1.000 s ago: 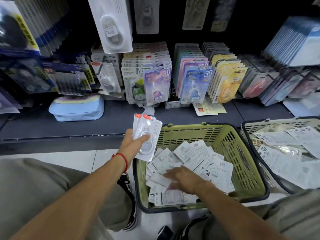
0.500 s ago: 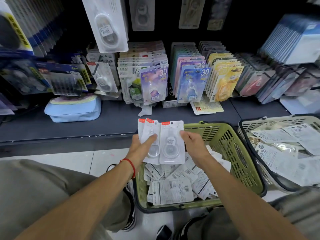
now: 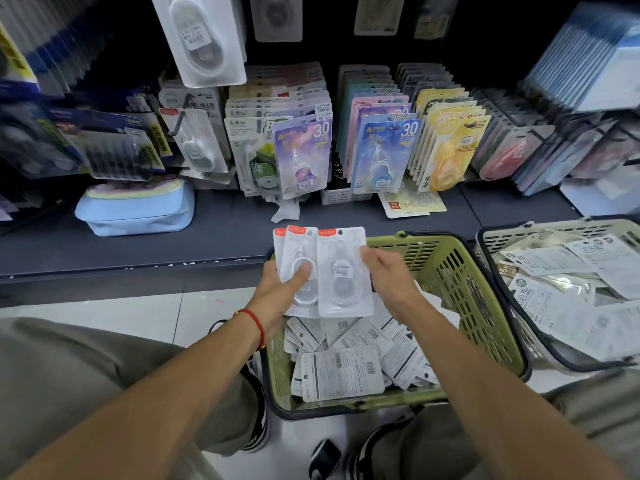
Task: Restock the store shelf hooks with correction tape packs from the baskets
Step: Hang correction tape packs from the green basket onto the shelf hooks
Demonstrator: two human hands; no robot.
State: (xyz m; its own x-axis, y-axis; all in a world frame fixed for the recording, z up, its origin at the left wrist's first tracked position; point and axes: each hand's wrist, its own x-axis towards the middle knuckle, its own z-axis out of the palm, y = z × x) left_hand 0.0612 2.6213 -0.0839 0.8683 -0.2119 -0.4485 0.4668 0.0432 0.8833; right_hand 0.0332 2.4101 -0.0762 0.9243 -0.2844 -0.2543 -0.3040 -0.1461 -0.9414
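My left hand grips a small stack of clear correction tape packs with orange-red header strips, thumb pressed on the front one. My right hand holds another such pack by its right edge, face up, right beside the stack and overlapping it. Both hands hover over the left end of the green basket, which holds several white packs lying face down. A matching pack hangs on a hook of the shelf at upper left.
A second, pale basket full of packs stands to the right. The dark shelf carries rows of coloured tape packs and a light blue pouch. A large blister pack hangs overhead. My knees and shoes flank the green basket.
My right hand lifted a pack out of the green basket and brought it up beside the stack held by my left hand, which has drifted slightly right.
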